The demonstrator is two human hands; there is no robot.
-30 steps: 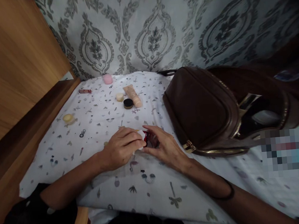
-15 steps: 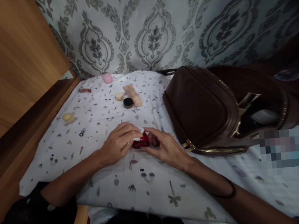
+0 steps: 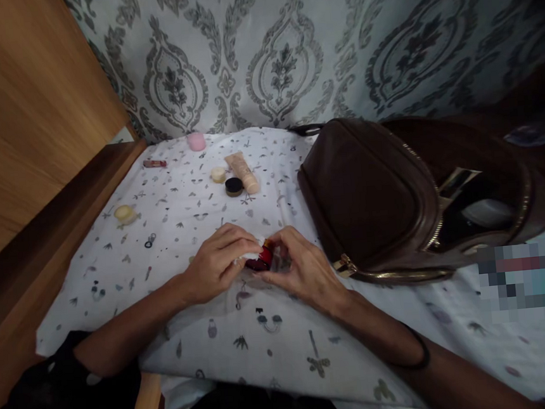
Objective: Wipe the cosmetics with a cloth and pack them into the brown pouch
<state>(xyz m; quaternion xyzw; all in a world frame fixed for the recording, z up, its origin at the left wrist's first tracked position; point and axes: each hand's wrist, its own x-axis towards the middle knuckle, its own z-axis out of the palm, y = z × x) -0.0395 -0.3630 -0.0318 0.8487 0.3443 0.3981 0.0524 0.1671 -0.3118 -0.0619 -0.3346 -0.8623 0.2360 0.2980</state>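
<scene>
Between both hands, low over the bed sheet, is a small glossy red container (image 3: 266,256) with a bit of gold at its upper edge; its full shape is hidden. My right hand (image 3: 307,268) grips it from the right, thumb below and fingers above. My left hand (image 3: 220,260) is closed on a white tissue (image 3: 254,254) and presses it against the container's left side. Just beyond the hands lie a beige squeeze tube (image 3: 242,172), a small black-lidded jar (image 3: 233,186) and a small cream-coloured jar (image 3: 218,174).
A brown leather backpack (image 3: 361,190) lies unzipped on the right. Farther back are a pink container (image 3: 196,141) and a small reddish tube (image 3: 155,164). A yellowish round item (image 3: 124,214) lies on the left, near the wooden bed frame (image 3: 63,216). Patterned wallpaper (image 3: 282,51) rises behind.
The red container has tilted and turned slightly in my right hand, with a gold part now showing. My left hand's tissue has shifted along its surface.
</scene>
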